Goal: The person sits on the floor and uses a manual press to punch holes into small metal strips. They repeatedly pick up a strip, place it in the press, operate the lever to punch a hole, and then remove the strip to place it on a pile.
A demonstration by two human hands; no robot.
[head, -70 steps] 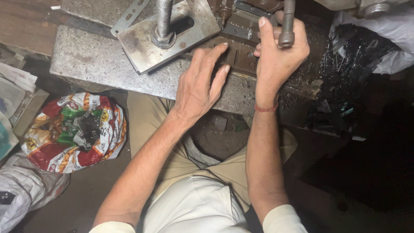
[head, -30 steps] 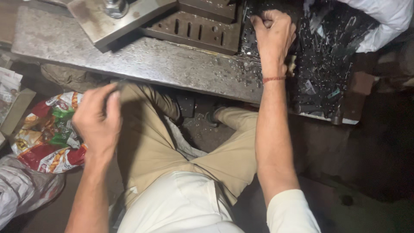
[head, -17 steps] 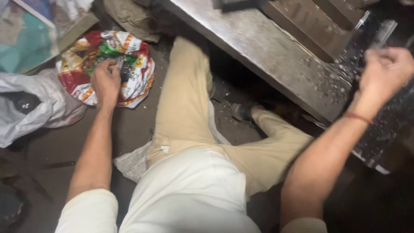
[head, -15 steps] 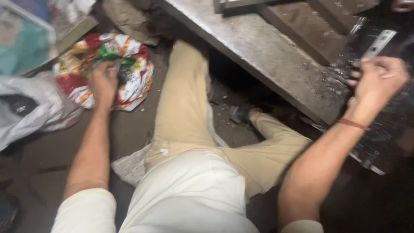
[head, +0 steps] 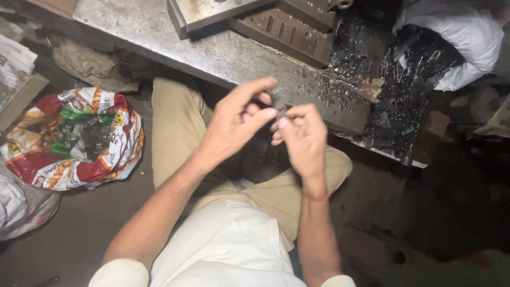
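My left hand (head: 239,119) and my right hand (head: 300,135) meet in front of my chest, fingertips touching around a small dark metal piece (head: 279,103) that is mostly hidden by the fingers. Both hands hover over my lap, just in front of the edge of the grey metal bench (head: 223,53). A heap of small dark metal parts (head: 404,90) lies on the bench to the right of my right hand.
A red, green and white printed sack (head: 74,138) holding dark metal pieces lies on the floor at left. A grey steel plate (head: 212,10) and a slotted dark block (head: 281,26) sit on the bench. A white bag (head: 462,37) rests at the upper right.
My left hand has come up from the printed sack on the floor and my right hand has left the parts heap; both now meet over my lap.
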